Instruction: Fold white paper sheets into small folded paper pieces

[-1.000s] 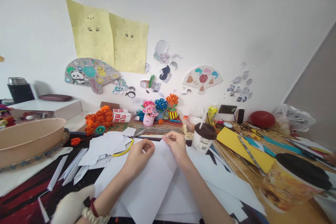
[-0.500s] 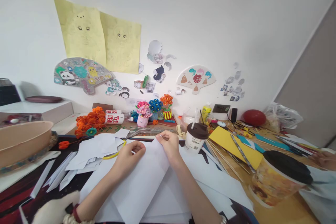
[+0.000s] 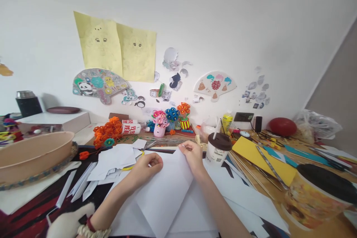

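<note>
White lidded cup (image 3: 219, 152) taken as landmark, just beyond the person's right hand (image 3: 193, 156). The main thing, a white sheet (image 3: 166, 193), lies left of the cup and nearer the wearer, slanted over other loose paper (image 3: 192, 208). Right hand: thumb and fingers pinched on the sheet's upper corner, a little left of the cup. Left hand (image 3: 146, 167), farther left of the cup, is curled at the sheet's left edge — whether it truly grips there or merely rests, cannot tell. Step in hand, by my reading: handling the sheet at its upper end, both hands close to that edge. Next move, I judge, calls for a light, even hold at the corner, with the left fingers settled on the edge so the sheet neither creases astray nor slides on the paper below. Left of the cup, past the left hand, a heap of cut paper pieces (image 3: 118, 158) with a yellow loop (image 3: 128, 168) showing at its margin. Right of the cup, yellow card (image 3: 248, 148) and thin sticks (image 3: 253, 174) — both well clear of the sheet.
</note>
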A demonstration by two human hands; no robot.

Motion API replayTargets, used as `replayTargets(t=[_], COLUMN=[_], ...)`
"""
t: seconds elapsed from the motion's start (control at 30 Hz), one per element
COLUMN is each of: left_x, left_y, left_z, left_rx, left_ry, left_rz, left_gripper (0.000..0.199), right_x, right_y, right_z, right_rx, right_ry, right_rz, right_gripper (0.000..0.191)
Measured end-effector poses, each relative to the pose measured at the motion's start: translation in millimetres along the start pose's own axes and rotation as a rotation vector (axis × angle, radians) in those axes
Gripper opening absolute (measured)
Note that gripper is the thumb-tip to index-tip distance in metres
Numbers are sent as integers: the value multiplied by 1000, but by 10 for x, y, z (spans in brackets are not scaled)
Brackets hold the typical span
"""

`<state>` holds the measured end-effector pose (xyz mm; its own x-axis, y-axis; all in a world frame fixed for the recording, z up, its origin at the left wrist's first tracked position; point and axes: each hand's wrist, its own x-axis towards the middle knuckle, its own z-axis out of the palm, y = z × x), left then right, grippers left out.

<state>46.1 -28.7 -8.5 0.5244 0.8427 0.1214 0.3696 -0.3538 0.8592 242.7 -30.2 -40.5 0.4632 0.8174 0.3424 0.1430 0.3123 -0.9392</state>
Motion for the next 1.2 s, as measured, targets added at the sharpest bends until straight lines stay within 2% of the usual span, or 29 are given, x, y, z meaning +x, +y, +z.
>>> replayTargets(t=[0.13, 0.27, 0.43, 0.73, 0.9, 1.1, 1.2], left_x=[-63, -82, -53, -80, -100, -94, -95], left_y=[54, 20, -17, -19, -32, -19, -8], left_z=[-81, -119, -121, -118, -83, -28, 62], left_rx=[41, 92, 338, 729, 1002, 1088, 1105], left_ry=[-32, -73, 28, 161, 123, 136, 130], left_rz=[-35, -53, -21, -142, -76, 123, 174], left_gripper=[19, 25, 28, 23, 25, 29, 26], right_x=[51, 66, 68, 62, 45, 14, -25], right_y=[64, 109, 132, 166, 149, 145, 124], right_z=[-75, -93, -93, -74, -51, 0, 50], right_rx=[14, 27, 35, 26, -7, -35, -34], right_ry=[98, 152, 180, 119, 91, 15, -38], right_rz=[19, 28, 33, 39, 27, 32, 28], right_gripper=[19, 23, 28, 27, 23, 24, 23])
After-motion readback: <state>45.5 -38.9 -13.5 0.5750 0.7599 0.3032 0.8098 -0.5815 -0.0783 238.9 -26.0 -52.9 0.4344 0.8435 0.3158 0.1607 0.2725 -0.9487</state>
